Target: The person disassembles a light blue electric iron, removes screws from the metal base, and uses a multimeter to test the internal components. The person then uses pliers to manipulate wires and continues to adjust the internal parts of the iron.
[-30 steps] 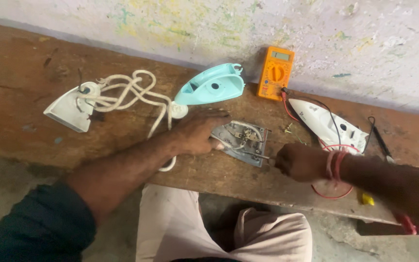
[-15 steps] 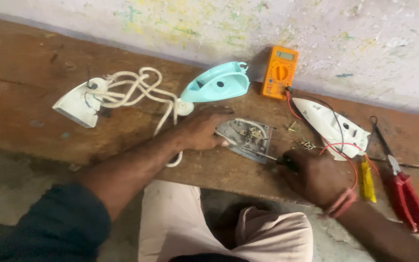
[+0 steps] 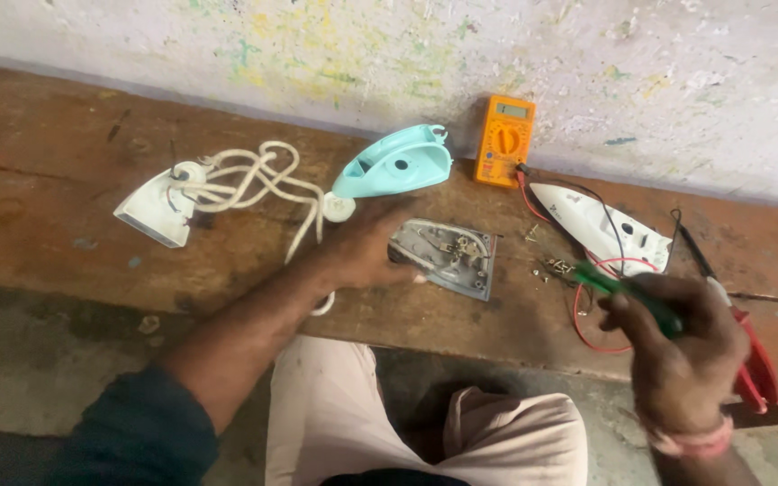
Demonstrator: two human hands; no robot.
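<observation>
Bench: worn brown wood, set against a paint-flecked wall.

Far left: white wedge-shaped cover lying flat, with a white cord coiled beside it and trailing right toward the bench edge.

Centre left: left hand palm down, fingers spread, pressing on the left end of the soleplate. Not closed around anything; it only steadies the plate. Forearm runs down-left to a dark sleeve.

Soleplate: grey metal, lying flat near the front of the bench, inner side up with small fittings and wiring showing. Pointed end lies under the left hand, broad end to the right.

Just behind the hand: turquoise iron body, resting on its side, apart from the soleplate.

Behind and right: orange multimeter leaning at the wall; red and black leads run from it across the bench.

Right of the soleplate: a few loose screws. Further right, white shell, long and pointed, leads crossing it.

Right: right hand raised above the bench front, closed in a fist around a green-handled screwdriver; the tip points left toward the screws, clear of the soleplate. Pink band on the wrist.

Far right: red-handled pliers on the bench, partly hidden behind the right hand.

Below: person's knees in light trousers.
</observation>
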